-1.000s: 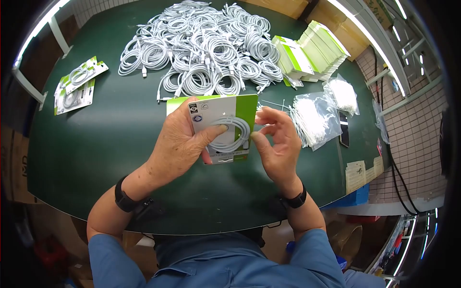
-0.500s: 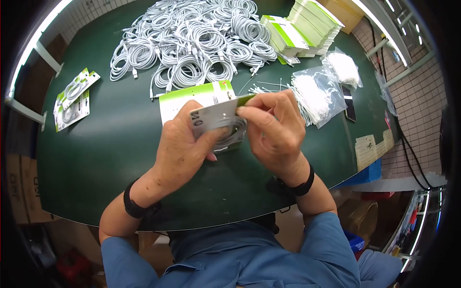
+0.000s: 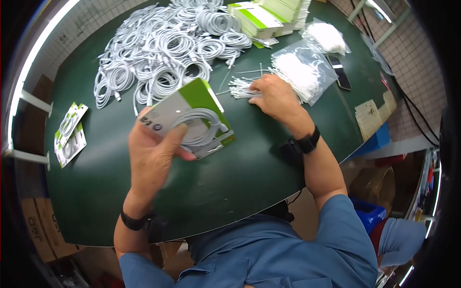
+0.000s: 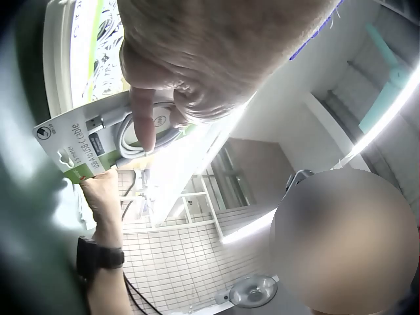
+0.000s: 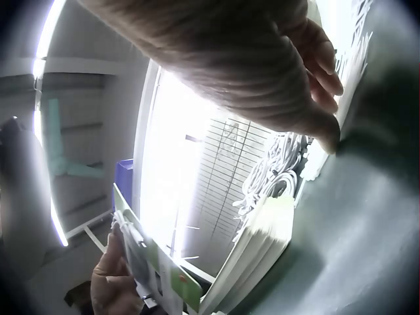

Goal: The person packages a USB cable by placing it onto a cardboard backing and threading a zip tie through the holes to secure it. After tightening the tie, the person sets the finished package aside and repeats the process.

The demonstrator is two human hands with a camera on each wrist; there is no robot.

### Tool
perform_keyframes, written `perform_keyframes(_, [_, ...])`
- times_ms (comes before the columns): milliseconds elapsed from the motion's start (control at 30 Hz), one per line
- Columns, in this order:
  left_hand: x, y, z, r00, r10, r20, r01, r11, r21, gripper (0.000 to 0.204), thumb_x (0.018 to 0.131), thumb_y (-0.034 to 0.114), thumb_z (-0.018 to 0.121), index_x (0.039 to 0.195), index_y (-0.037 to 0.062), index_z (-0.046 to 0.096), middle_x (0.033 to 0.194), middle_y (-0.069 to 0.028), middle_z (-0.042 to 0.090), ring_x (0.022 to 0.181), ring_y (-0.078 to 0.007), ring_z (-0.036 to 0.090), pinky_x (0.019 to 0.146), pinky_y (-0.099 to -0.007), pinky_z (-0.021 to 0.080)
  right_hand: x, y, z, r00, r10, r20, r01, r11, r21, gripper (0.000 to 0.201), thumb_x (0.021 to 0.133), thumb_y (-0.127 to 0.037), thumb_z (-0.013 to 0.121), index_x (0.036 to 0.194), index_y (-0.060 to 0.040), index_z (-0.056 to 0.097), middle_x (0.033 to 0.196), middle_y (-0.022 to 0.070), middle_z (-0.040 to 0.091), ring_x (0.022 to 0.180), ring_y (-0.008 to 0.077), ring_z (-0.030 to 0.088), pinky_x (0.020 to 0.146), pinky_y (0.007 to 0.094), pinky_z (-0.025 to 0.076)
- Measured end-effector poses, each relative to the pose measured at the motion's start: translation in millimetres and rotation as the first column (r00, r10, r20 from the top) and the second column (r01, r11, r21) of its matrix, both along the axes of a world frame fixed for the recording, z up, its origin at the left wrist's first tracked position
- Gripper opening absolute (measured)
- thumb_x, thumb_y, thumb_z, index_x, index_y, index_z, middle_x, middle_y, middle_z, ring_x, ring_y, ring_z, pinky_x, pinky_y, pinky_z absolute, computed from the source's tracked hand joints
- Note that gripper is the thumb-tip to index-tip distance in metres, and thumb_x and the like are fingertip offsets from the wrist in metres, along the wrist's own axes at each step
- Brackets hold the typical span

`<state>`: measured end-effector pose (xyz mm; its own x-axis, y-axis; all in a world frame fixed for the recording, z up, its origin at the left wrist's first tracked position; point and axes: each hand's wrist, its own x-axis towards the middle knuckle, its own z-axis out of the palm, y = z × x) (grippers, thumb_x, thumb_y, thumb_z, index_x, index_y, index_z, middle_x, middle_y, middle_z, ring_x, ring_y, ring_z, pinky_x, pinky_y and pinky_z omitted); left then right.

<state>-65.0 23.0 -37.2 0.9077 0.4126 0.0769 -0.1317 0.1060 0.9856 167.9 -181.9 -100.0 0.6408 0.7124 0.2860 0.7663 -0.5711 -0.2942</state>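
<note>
My left hand (image 3: 156,151) grips a green-and-white packaging card (image 3: 168,108), thumb over the front and fingers behind. Against the card lies a coiled grey-white USB cable (image 3: 211,129), pressed down by the thumb. Its USB plug (image 4: 96,123) shows in the left wrist view. My right hand (image 3: 278,98) reaches down to a loose heap of white cable ties (image 3: 238,89). Thumb and forefinger are spread apart at the heap's left part; in the right wrist view a gap shows between thumb and fingers.
Coiled cables (image 3: 165,45) cover the back of the green table (image 3: 259,163). Stacked cards (image 3: 257,21) stand behind the ties, and another stack (image 5: 252,256) sits behind the held card. Bags of ties (image 3: 307,72), a phone (image 3: 340,74) and carded cables (image 3: 72,144) lie at the sides.
My right hand has left the card's edge and moved right to the cable ties. The left hand still holds the card, now lower, farther left and turned with its face up.
</note>
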Motion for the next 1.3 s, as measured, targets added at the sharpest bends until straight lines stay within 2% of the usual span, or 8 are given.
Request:
perform_keyframes(200, [-11.4,14.5,10.8,0.986,0.11,0.123,-0.122,0.988,0.09,0.036,0.097,0.004,0.07,0.128,-0.008,0.056,0.115,-0.0162,0.07,0.079,-0.0195,0.073,0.059,-0.0297,0.062,10.9,5.7,-4.5,0.992,-0.04,-0.124,0.027,0.994,-0.109,0.011,0.086,-0.017,0.075,0.091,-0.0071,0.077,0.092,0.0118,0.072,0.094,0.0321,0.069,0.084,0.0433,0.055])
perform_keyframes(467, [-21.3,22.6,11.0,0.948,0.243,0.206,-0.302,0.892,0.338,0.033,0.099,0.009,0.07,0.124,-0.0114,0.063,0.114,-0.0185,0.072,0.087,-0.024,0.076,0.067,-0.0323,0.064,5.3,5.1,-3.2,0.999,-0.006,0.038,0.005,0.999,0.033,0.009,0.09,-0.015,0.07,0.089,-0.0082,0.076,0.092,0.01,0.071,0.093,0.0327,0.069,0.083,0.0442,0.055])
perform_keyframes(733, [-6.1,16.0,1.1,0.859,0.133,0.494,-0.354,0.851,0.388,0.033,0.099,0.015,0.074,0.12,-0.0096,0.068,0.117,-0.025,0.073,0.109,-0.0311,0.073,0.084,-0.0379,0.063,-7.9,10.1,9.6,0.999,-0.004,0.047,-0.005,0.986,0.168,0.009,0.093,-0.012,0.069,0.092,-0.0033,0.07,0.088,0.0132,0.069,0.086,0.0356,0.067,0.079,0.0422,0.056])
perform_keyframes(833, [-5.0,23.2,-2.2,0.866,0.085,0.493,-0.411,0.683,0.604,0.031,0.094,0.012,0.077,0.116,-0.0073,0.071,0.122,-0.0259,0.072,0.115,-0.0341,0.071,0.096,-0.0424,0.059,-15.1,12.4,23.4,0.992,0.127,0.001,-0.121,0.946,0.302,0.006,0.092,-0.003,0.071,0.097,-0.0018,0.07,0.09,0.013,0.071,0.084,0.032,0.071,0.075,0.0374,0.058])
perform_keyframes(867, [-3.9,23.1,-2.1,0.856,0.103,0.507,-0.43,0.686,0.586,0.031,0.094,0.012,0.077,0.116,-0.0073,0.071,0.122,-0.0259,0.072,0.115,-0.0341,0.071,0.096,-0.0424,0.059,-17.0,13.4,25.8,0.99,0.139,0.017,-0.138,0.948,0.285,0.006,0.092,-0.003,0.071,0.097,-0.0018,0.07,0.09,0.013,0.071,0.084,0.032,0.071,0.075,0.0374,0.058])
perform_keyframes(967, [0.0,21.9,1.1,0.864,0.016,0.503,-0.424,0.563,0.71,0.029,0.087,0.007,0.081,0.112,-0.0049,0.074,0.121,-0.0222,0.073,0.115,-0.0363,0.071,0.101,-0.0443,0.056,-22.7,15.2,27.6,0.93,0.366,-0.043,-0.287,0.793,0.537,0.012,0.092,0.003,0.072,0.103,0.0001,0.07,0.094,0.0114,0.074,0.083,0.0239,0.075,0.071,0.0311,0.059])
perform_keyframes(1100, [6.7,23.1,-9.7,0.857,-0.018,0.514,-0.441,0.491,0.752,0.032,0.082,0.004,0.084,0.112,-0.0011,0.075,0.117,-0.0182,0.074,0.115,-0.0362,0.071,0.099,-0.0424,0.057,-38.8,16.4,35.1,0.843,0.457,-0.282,-0.182,0.737,0.651,0.009,0.094,0.003,0.071,0.104,0.0027,0.07,0.097,0.0117,0.076,0.082,0.0167,0.075,0.07,0.0268,0.059])
perform_keyframes(1300, [12.9,20.7,-19.1,0.86,-0.015,0.511,-0.449,0.453,0.77,0.034,0.077,0.001,0.086,0.109,0.0005,0.075,0.113,-0.016,0.075,0.114,-0.0362,0.072,0.097,-0.042,0.058,-45.3,18.4,35.4,0.895,0.422,-0.14,-0.268,0.763,0.588,0.006,0.097,0.001,0.069,0.103,0.0036,0.069,0.09,0.0116,0.073,0.071,0.0155,0.071,0.065,0.0259,0.058])
